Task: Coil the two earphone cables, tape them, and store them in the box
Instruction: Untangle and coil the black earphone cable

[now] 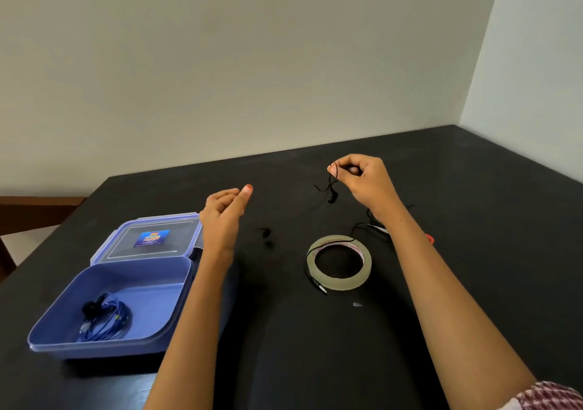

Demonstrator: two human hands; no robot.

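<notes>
A blue coiled earphone cable (105,318) lies inside the open blue plastic box (132,275) at the left. My right hand (362,178) is raised over the table and pinches the black earphone cable (331,189) near its earbuds, which dangle below the fingers. That cable trails under my right wrist, across the roll of clear tape (339,263), and its plug (320,288) rests at the roll's near left. My left hand (225,211) hovers beside the box, fingers loosely curled, holding nothing.
The box lid (151,236) lies open behind the box, resting on the black table (284,330). A small red-tipped object (429,238) peeks out behind my right forearm. A wall corner stands at the far right; a wooden chair (34,211) is at the left.
</notes>
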